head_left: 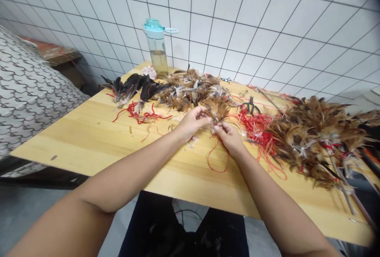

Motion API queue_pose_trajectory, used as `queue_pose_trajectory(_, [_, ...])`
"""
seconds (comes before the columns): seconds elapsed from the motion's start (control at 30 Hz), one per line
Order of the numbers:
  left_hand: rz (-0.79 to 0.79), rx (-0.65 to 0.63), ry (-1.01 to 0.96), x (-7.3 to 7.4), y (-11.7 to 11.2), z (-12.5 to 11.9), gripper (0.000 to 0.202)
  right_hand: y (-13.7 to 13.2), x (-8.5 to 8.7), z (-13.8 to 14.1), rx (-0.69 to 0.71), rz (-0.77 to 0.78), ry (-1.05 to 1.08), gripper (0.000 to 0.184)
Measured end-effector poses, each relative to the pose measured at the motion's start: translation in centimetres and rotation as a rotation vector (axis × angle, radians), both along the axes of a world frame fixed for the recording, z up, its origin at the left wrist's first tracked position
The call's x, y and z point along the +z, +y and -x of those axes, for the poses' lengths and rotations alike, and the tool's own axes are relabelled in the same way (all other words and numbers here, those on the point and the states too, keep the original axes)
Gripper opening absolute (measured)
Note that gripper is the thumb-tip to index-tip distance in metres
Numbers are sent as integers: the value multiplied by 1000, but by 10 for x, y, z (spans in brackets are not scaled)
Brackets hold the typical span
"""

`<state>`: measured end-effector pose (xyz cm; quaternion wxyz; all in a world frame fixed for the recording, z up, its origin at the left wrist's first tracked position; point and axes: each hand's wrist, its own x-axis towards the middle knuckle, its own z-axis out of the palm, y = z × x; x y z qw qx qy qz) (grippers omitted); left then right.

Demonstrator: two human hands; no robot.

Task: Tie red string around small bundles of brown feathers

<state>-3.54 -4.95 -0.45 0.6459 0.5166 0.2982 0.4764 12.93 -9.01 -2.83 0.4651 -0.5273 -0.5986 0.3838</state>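
Observation:
My left hand and my right hand meet above a pale wooden tabletop, pinching a small bunch of brown feathers at its base. A loop of red thread hangs from the bunch onto the wood. Beyond my hands lies a heap of loose brown feathers, with dark feathers to its left. A tangle of red thread sits to the right of my right hand, against a large mass of brown feathers bound with red.
A pair of pliers rests on the table near the feathers. A plastic water bottle with a blue lid stands against the white tiled wall. A patterned grey cloth lies left of the table, and thin rods lie at right.

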Motion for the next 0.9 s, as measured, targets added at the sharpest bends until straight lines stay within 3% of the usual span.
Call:
queue_pose_trajectory(0.17, [-1, -66, 12, 0, -1, 1, 26, -1, -2, 1, -58, -41, -143, 32])
queue_pose_trajectory(0.57, [101, 49, -106, 8, 3, 4, 21, -4, -2, 4, -66, -112, -386, 24])
queue_pose_trajectory(0.9, [201, 222, -317, 17, 18, 14, 19, -1, -1, 3, -49, -22, -105, 33])
